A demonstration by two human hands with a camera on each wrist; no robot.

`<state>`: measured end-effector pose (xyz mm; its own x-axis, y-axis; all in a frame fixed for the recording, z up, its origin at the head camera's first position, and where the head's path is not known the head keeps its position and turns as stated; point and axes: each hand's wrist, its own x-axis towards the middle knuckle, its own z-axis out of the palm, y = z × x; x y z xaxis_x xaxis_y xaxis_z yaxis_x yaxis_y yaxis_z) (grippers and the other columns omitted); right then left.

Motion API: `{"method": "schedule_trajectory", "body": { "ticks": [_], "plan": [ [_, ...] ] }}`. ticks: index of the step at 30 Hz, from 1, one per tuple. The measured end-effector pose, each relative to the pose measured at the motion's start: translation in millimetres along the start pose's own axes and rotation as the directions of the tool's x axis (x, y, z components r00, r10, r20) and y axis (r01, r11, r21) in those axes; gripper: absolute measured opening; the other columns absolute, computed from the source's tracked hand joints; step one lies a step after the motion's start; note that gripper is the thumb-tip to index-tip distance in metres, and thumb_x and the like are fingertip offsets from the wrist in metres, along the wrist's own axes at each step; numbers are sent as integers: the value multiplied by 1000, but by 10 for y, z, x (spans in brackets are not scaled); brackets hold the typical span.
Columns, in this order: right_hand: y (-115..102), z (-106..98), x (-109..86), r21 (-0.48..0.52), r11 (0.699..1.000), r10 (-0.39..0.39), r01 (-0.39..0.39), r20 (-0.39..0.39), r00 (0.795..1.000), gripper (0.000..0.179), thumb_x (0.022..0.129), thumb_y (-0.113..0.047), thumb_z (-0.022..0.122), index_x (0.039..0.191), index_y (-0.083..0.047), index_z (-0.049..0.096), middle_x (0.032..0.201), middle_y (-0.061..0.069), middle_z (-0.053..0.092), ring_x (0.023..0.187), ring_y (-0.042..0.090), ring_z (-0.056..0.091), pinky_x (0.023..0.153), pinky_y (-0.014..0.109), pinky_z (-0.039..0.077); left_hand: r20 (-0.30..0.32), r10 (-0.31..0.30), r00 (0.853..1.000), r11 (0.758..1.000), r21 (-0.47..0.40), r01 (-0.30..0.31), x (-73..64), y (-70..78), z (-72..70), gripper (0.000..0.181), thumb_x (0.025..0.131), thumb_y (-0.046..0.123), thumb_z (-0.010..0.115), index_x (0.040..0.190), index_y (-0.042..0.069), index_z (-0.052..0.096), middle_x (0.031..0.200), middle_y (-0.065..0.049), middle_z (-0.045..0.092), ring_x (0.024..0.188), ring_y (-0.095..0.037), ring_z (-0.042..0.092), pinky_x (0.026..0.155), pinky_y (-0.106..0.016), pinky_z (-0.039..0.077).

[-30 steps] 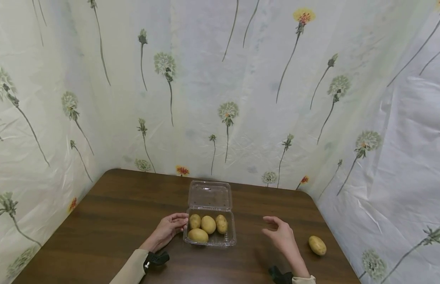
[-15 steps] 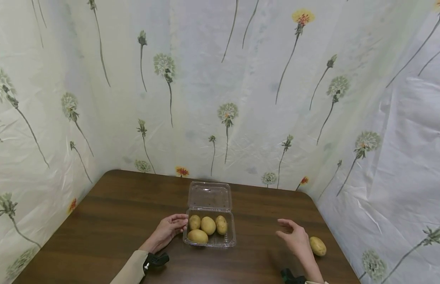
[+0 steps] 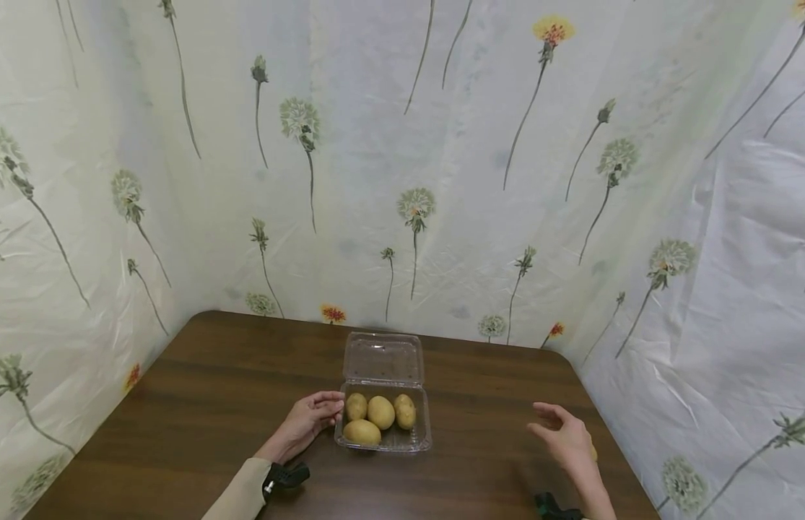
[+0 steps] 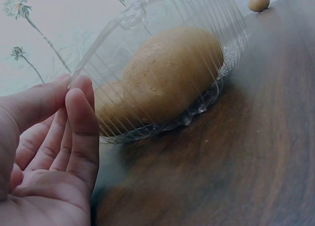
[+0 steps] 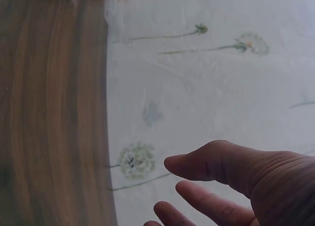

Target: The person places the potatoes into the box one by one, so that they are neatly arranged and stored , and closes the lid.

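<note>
A clear plastic clamshell container (image 3: 408, 443) stands on the table with its lid (image 3: 384, 361) folded back. Several yellow potatoes (image 3: 381, 412) lie inside it. At its left side my left hand (image 3: 305, 425) pinches the rim between thumb and fingers; the left wrist view shows this grip close up, with a potato (image 4: 172, 73) behind the ribbed wall. Off to the right, my right hand (image 3: 567, 439) hovers with thumb and fingers apart, holding nothing. One loose potato (image 3: 593, 453) is mostly hidden behind that hand.
The dark wooden table (image 3: 246, 361) has rounded far corners. Behind and on both sides hangs a pale curtain (image 3: 350, 180) printed with dandelions, close to the table's edges.
My right hand has moved right, away from the container, and now covers most of the loose potato. The left hand and the container stay where they were.
</note>
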<state>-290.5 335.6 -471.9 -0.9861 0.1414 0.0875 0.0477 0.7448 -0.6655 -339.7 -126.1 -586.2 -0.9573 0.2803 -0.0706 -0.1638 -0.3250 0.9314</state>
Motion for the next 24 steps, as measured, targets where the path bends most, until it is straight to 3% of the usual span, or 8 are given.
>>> {"method": "schedule_trajectory", "body": {
  "ticks": [9, 18, 24],
  "plan": [
    [101, -223, 7, 6, 995, 101, -101, 4, 995, 61, 88, -40, 70, 135, -6, 53, 136, 22, 54, 121, 43, 50, 91, 51, 45, -3, 0, 1000, 1000, 2, 0, 2, 4, -5, 43, 94, 12, 63, 130, -8, 50, 90, 4, 70, 78, -6, 64, 70, -19, 51],
    [221, -317, 28, 61, 992, 109, -108, -22, 994, 62, 89, -33, 70, 136, 3, 49, 137, 29, 49, 124, 45, 47, 101, 52, 39, -7, 0, 1000, 1000, 0, 0, 11, 8, -9, 42, 94, 13, 64, 128, -7, 52, 89, 5, 70, 78, -6, 64, 70, -19, 52],
    [350, -341, 62, 44, 990, 137, -136, -29, 990, 63, 88, -35, 70, 135, 3, 50, 136, 29, 50, 115, 41, 52, 80, 31, 46, -8, -1, 1000, 1000, -5, 1, 5, -5, -7, 40, 94, 12, 63, 127, -6, 52, 89, 5, 70, 77, -6, 64, 69, -19, 52]
  ]
}}
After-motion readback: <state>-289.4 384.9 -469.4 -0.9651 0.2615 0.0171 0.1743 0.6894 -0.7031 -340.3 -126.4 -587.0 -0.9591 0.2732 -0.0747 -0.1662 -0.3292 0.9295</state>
